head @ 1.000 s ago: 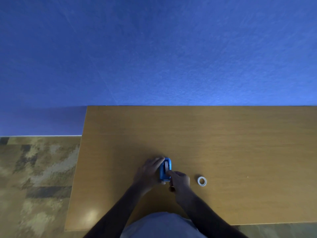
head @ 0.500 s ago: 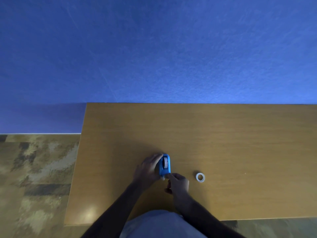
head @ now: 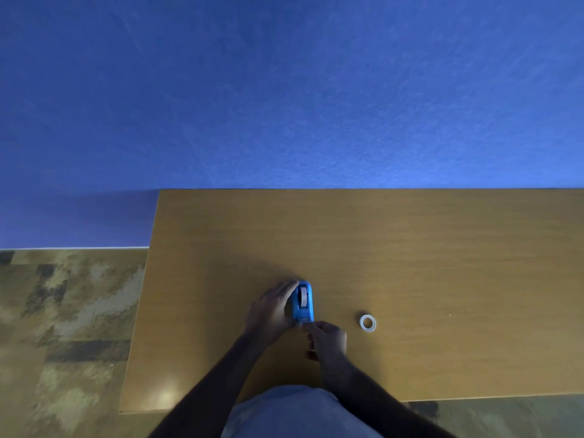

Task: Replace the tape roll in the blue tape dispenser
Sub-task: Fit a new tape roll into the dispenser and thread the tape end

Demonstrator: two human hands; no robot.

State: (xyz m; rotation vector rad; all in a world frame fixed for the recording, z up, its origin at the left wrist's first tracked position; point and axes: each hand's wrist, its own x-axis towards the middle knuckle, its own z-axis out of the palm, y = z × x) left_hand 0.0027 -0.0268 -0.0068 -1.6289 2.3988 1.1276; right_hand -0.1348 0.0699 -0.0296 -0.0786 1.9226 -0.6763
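Note:
The blue tape dispenser [head: 302, 302] stands on the wooden table [head: 410, 254], with a pale tape roll [head: 303, 295] seated in its slot. My left hand [head: 271, 311] wraps the dispenser's left side, fingers reaching over its far end. My right hand [head: 327, 338] sits just below the dispenser's near end, thumb and forefinger pinched at the cutter, apparently on the tape end; the tape itself is too thin to see. A small whitish empty tape core [head: 367, 323] lies flat on the table to the right of my right hand.
The table's left edge runs near my left forearm, and patterned carpet [head: 63, 311] lies beyond it. A blue wall [head: 284, 90] rises behind the table's far edge. My light clothing [head: 294, 412] shows at the bottom.
My right hand has slid down from the dispenser's top to its near end, fingers pinched at the cutter. My left hand stays on the dispenser's side.

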